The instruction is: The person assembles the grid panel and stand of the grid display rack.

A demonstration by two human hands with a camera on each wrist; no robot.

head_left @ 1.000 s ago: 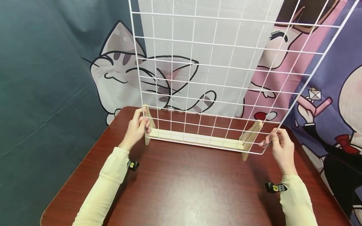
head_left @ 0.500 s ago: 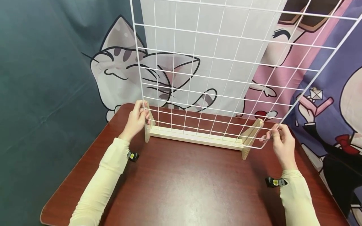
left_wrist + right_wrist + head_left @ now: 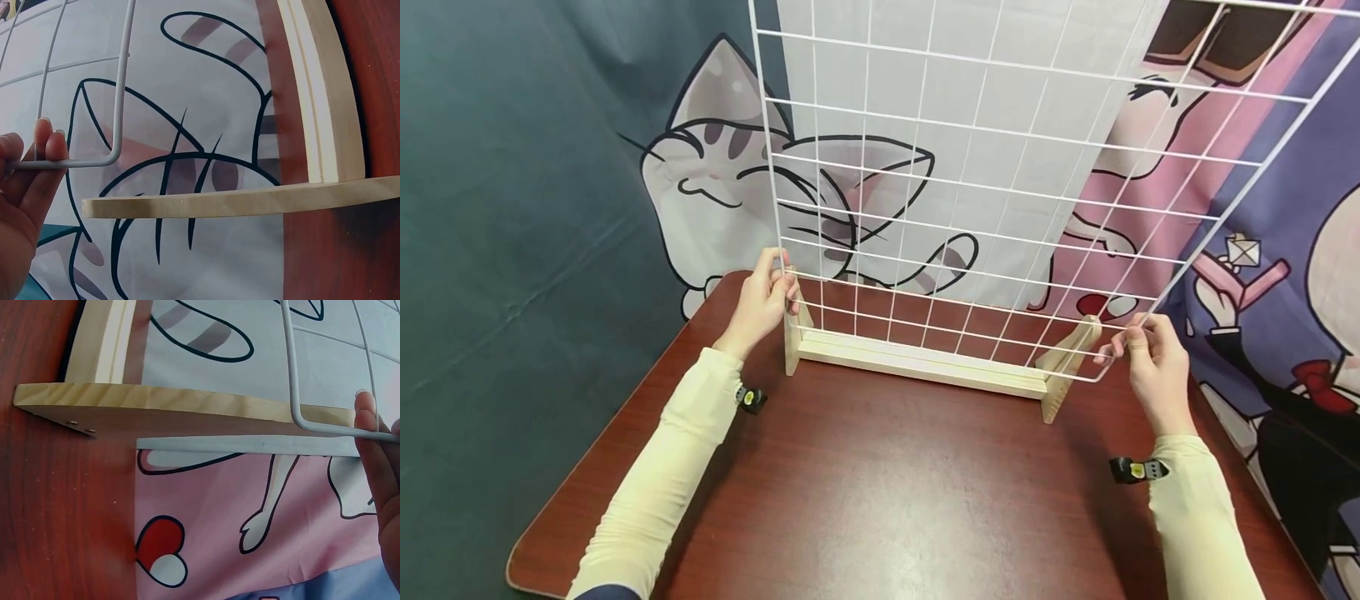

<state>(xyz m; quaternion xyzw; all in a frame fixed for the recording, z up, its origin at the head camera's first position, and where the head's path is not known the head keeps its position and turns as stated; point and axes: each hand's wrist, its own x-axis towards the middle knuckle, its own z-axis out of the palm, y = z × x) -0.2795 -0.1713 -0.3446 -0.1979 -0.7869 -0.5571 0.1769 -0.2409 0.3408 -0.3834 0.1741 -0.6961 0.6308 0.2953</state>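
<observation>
A white wire grid panel [image 3: 772,175] stands upright between my two hands, its top running out of the head view. My left hand [image 3: 760,300] grips its left side wire near the bottom, fingers curled round it. On the opposite side wire, just above the lower corner, my right hand [image 3: 1157,367] pinches the panel. A pale wooden stand on the table has a grooved crossbar [image 3: 917,364] between a left end piece [image 3: 792,346] and a right end piece [image 3: 1062,375]. In the wrist views, the panel's rounded corners [image 3: 115,153] are apart from the crossbar [image 3: 97,344].
A reddish-brown table [image 3: 865,483] with rounded corners bears the stand. Behind it hangs a cloth backdrop [image 3: 587,167] printed with cartoon cats and figures. A small black wrist device [image 3: 751,400] is on the left sleeve, another wrist device [image 3: 1138,470] on the right.
Both hands have moved up and away in the head view, carrying the panel. Its bottom wire has shifted from in front of the crossbar to overlapping it. The stand stays in place.
</observation>
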